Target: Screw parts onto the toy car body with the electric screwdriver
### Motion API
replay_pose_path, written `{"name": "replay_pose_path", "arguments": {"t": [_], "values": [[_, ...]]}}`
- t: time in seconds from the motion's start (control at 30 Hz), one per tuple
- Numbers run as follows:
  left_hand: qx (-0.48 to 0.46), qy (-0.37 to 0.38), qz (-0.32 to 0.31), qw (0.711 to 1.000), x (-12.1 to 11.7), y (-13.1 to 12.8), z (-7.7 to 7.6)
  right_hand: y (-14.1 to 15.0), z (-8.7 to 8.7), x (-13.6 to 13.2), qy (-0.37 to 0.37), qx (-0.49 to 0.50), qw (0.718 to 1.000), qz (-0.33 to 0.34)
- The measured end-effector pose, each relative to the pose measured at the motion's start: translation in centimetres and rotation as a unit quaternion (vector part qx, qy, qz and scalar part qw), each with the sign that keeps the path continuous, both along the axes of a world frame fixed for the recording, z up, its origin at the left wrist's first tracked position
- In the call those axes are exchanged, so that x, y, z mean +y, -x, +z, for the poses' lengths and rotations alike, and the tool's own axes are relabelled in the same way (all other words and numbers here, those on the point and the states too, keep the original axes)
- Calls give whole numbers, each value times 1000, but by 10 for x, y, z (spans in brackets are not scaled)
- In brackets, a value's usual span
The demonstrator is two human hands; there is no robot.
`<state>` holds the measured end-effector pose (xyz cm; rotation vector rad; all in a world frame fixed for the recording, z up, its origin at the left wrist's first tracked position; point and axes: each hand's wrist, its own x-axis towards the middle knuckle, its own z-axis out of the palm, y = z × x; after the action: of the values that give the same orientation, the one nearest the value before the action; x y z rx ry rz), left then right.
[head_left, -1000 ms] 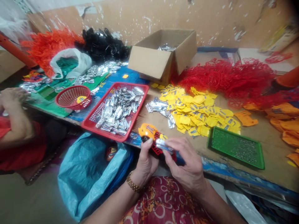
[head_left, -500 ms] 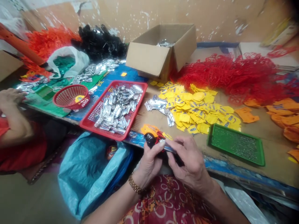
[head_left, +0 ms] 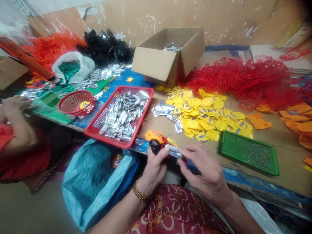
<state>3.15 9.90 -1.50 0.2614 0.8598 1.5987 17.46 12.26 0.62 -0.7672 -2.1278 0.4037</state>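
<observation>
My left hand (head_left: 152,169) is closed around a small plastic assembly, which looks like a toy part (head_left: 156,146). It has an orange shell, a black round piece, red bits and a yellow strip. A silver piece (head_left: 174,151) lies along its right side, under my left thumb. My right hand (head_left: 207,169) pinches the right end of this assembly between thumb and index finger. Both hands are just in front of the table edge. Beyond them lie loose silver pieces (head_left: 164,110) and a heap of yellow pieces (head_left: 202,113) with printed labels.
A red basket (head_left: 110,140) of silver pieces stands left of centre, a green tray (head_left: 223,152) of tiny metal parts right. Behind are an open carton (head_left: 153,63) and red plastic frames (head_left: 234,78). A blue bag (head_left: 80,185) hangs below; another person's arm (head_left: 18,126) is far left.
The assembly has shifted slightly left and turned, so more of its silver side shows. My right fingers have moved slightly right along with its end. The camera view has shifted a little.
</observation>
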Motion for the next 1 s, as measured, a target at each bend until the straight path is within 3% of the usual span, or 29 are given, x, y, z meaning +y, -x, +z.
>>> {"name": "replay_pose_path", "arguments": {"t": [0.43, 1.0], "values": [[1, -3, -46, 999, -9, 4, -12, 4, 2, 2, 21, 6, 1000, -5], [25, -12, -20, 999, -10, -1, -14, 3, 2, -1, 10, 4, 1000, -23]]}}
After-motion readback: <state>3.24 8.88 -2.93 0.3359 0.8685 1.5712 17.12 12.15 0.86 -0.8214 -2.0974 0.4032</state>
